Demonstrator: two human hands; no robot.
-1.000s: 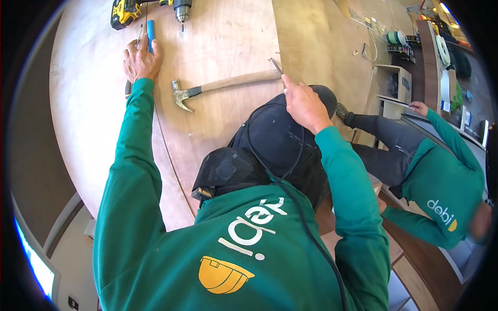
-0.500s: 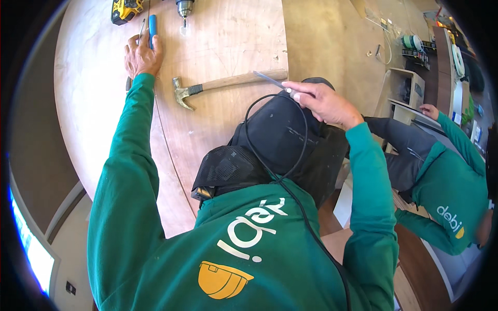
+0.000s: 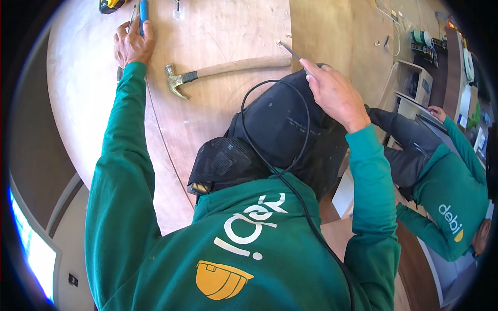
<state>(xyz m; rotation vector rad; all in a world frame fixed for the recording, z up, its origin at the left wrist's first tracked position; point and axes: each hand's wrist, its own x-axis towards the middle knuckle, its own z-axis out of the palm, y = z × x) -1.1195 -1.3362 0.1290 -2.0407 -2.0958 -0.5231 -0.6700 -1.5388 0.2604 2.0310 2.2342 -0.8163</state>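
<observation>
My left hand [image 3: 134, 45] rests on the wooden board at the upper left. Its thumb and fingers are closed about a blue stick [image 3: 143, 18], beside a thin metal rod [image 3: 133, 12]. At the upper middle, my right hand [image 3: 336, 93] grips a thin pointed metal tool [image 3: 291, 52]. The tool's tip meets the board near its right edge; its handle end is hidden in my fingers. Between the two hands lies a claw hammer [image 3: 236, 66], its head to the left and its wooden handle to the right.
A yellow and black power tool [image 3: 110, 5] is cut off at the top edge. My knee in dark trousers [image 3: 270, 122] is over the board [image 3: 218, 31], with a loop of black cable [image 3: 244, 111] across it. To the right a co-worker [image 3: 441, 197] in green bends beside an open cabinet [image 3: 412, 83].
My right hand has moved slightly right, and the metal tool's tip has gone up to the board's edge. My left hand appears a little farther up and left, as does the hammer.
</observation>
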